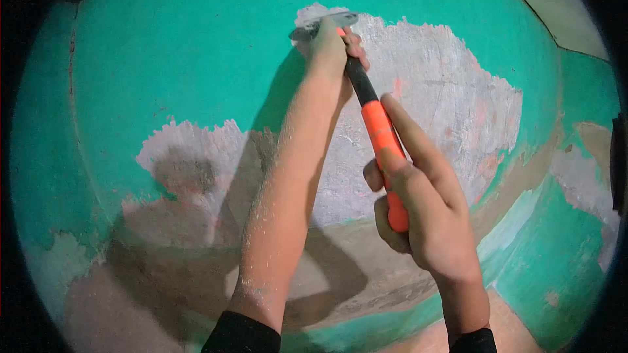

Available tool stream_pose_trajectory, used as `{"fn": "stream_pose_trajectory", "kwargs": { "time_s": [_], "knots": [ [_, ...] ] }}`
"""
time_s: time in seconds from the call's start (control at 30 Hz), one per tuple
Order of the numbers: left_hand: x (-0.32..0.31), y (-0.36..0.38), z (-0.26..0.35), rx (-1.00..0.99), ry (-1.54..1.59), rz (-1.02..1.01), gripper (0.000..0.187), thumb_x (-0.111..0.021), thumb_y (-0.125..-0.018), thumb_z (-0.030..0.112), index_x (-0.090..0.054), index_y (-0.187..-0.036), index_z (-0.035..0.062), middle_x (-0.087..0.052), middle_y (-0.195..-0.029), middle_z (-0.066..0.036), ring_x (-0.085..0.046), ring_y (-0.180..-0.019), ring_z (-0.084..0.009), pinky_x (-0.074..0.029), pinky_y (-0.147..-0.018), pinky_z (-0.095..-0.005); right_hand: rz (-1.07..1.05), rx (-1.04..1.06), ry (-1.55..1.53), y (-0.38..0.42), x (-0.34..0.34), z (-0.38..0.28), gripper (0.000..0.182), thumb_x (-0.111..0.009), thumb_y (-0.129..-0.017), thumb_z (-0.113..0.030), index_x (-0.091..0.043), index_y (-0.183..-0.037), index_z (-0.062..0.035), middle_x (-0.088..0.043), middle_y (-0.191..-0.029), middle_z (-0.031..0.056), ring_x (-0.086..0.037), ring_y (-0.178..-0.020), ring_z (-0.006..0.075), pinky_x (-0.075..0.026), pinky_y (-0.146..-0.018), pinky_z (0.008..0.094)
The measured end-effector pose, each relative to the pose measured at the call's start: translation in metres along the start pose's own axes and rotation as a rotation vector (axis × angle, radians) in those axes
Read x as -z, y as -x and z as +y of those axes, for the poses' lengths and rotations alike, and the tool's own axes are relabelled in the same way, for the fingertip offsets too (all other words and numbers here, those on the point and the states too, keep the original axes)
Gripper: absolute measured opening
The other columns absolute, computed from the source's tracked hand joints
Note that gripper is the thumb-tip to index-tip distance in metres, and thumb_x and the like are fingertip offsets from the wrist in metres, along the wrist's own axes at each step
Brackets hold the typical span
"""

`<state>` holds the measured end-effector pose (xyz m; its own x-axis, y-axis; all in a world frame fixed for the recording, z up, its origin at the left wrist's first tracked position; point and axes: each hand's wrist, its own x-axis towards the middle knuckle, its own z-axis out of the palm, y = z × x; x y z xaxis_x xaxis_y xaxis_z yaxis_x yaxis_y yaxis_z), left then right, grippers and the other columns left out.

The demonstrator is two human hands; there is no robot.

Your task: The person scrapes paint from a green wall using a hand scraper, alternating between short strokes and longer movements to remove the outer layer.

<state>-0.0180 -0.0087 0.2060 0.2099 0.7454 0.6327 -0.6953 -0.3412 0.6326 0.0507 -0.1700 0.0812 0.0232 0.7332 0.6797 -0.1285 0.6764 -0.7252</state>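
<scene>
Both my hands are on one long-handled scraper (379,129), which has a bright orange grip, a black shaft and a wide metal blade (345,19). Up near the blade, my left hand (328,49) is closed around the scraper's head end. Lower down, my right hand (428,212) wraps the orange grip, with one finger stretched along it. The blade is at the upper left edge of a pale scraped patch (445,91) on the green wall (190,52). My left hand partly hides the blade.
A smaller bare patch (190,140) with ragged paint edges lies at left, partly under my shadow. A brownish bare strip (373,255) crosses the lower wall. To the right, another wall (556,274) meets this one, with peeled spots. A pale surface (562,0) is at upper right.
</scene>
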Motion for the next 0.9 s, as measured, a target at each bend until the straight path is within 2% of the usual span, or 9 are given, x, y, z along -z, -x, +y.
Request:
{"fn": "stream_pose_trajectory", "kwargs": {
  "time_s": [0.13, 0.23, 0.27, 0.4, 0.47, 0.57, 0.7, 0.77, 0.9],
  "knots": [
    [-0.002, -0.023, 0.014, 0.012, 0.092, -0.076, 0.024, -0.042, -0.094, 0.030, -0.043, -0.078, 0.0124, -0.042, -0.060, 0.006, -0.037, -0.044, -0.0024, -0.036, -0.040, -0.0199, 0.000, 0.036, -0.012, -0.015, -0.005, -0.001, 0.053, -0.039, -0.093, -0.014, -0.029, -0.144, -0.0056, -0.050, -0.082, 0.0050, -0.035, -0.042, 0.0039, -0.027, -0.036, 0.0190],
    [0.000, -0.022, 0.008, 0.004, 0.076, -0.018, 0.026, -0.041, -0.096, 0.032, -0.042, -0.078, 0.0125, -0.042, -0.060, 0.005, -0.037, -0.044, -0.0028, -0.035, -0.040, -0.0196, -0.017, 0.055, 0.009, -0.018, -0.001, 0.000, 0.054, -0.039, -0.093, -0.013, -0.028, -0.145, -0.0060, -0.051, -0.081, 0.0044, -0.036, -0.042, 0.0040, -0.028, -0.037, 0.0190],
    [0.006, -0.015, 0.001, 0.034, 0.023, -0.056, 0.029, -0.040, -0.097, 0.036, -0.043, -0.080, 0.0124, -0.043, -0.062, 0.005, -0.037, -0.045, -0.0031, -0.035, -0.041, -0.0198, -0.014, 0.040, 0.033, -0.009, 0.003, 0.008, 0.054, -0.039, -0.093, -0.014, -0.027, -0.145, -0.0061, -0.051, -0.081, 0.0040, -0.035, -0.042, 0.0040, -0.028, -0.037, 0.0191],
    [0.026, 0.029, -0.031, 0.068, -0.046, 0.057, 0.038, -0.039, -0.096, 0.049, -0.044, -0.087, 0.0127, -0.042, -0.064, 0.004, -0.037, -0.045, -0.0058, -0.037, -0.044, -0.0251, -0.016, 0.015, 0.052, 0.021, 0.013, 0.045, 0.059, -0.045, -0.092, -0.015, -0.022, -0.146, -0.0041, -0.051, -0.076, 0.0026, -0.037, -0.043, 0.0042, -0.029, -0.039, 0.0186],
    [0.040, 0.041, -0.046, 0.099, -0.049, 0.053, 0.044, -0.036, -0.095, 0.056, -0.042, -0.089, 0.0129, -0.041, -0.063, 0.003, -0.038, -0.045, -0.0088, -0.038, -0.044, -0.0282, -0.023, 0.001, 0.042, 0.034, 0.019, 0.069, 0.061, -0.046, -0.092, -0.014, -0.020, -0.147, -0.0027, -0.050, -0.074, 0.0027, -0.039, -0.047, 0.0053, -0.031, -0.043, 0.0188],
    [0.053, 0.073, -0.065, 0.150, -0.018, 0.091, 0.042, -0.042, -0.095, 0.053, -0.045, -0.091, 0.0117, -0.039, -0.062, 0.005, -0.035, -0.043, -0.0058, -0.036, -0.044, -0.0255, -0.046, -0.152, -0.021, 0.058, 0.028, 0.091, 0.061, -0.044, -0.093, -0.011, -0.017, -0.147, -0.0010, -0.050, -0.078, 0.0025, -0.044, -0.062, 0.0069, -0.037, -0.055, 0.0204],
    [0.084, 0.110, -0.095, 0.260, 0.068, 0.053, 0.050, -0.036, -0.092, 0.063, -0.042, -0.089, 0.0136, -0.038, -0.062, 0.004, -0.034, -0.041, -0.0068, -0.035, -0.040, -0.0244, -0.018, -0.264, -0.189, 0.099, 0.032, 0.134, 0.062, -0.046, -0.092, -0.010, -0.018, -0.146, -0.0017, -0.050, -0.072, 0.0029, -0.043, -0.051, 0.0069, -0.035, -0.045, 0.0206],
    [0.096, 0.126, -0.105, 0.304, 0.122, 0.041, 0.050, -0.036, -0.092, 0.063, -0.042, -0.089, 0.0142, -0.036, -0.061, 0.005, -0.031, -0.040, -0.0057, -0.032, -0.038, -0.0230, 0.014, -0.273, -0.192, 0.116, 0.030, 0.154, 0.062, -0.047, -0.091, -0.009, -0.018, -0.146, -0.0019, -0.049, -0.071, 0.0031, -0.042, -0.047, 0.0070, -0.033, -0.040, 0.0209],
    [0.103, 0.139, -0.115, 0.305, 0.227, 0.048, 0.047, -0.039, -0.092, 0.061, -0.045, -0.088, 0.0141, -0.035, -0.059, 0.007, -0.027, -0.036, -0.0028, -0.027, -0.032, -0.0198, 0.067, -0.216, -0.191, 0.136, 0.018, 0.167, 0.071, -0.058, -0.087, -0.013, -0.018, -0.145, -0.0014, -0.051, -0.069, 0.0067, -0.044, -0.046, 0.0087, -0.033, -0.039, 0.0213]
  ]
}}
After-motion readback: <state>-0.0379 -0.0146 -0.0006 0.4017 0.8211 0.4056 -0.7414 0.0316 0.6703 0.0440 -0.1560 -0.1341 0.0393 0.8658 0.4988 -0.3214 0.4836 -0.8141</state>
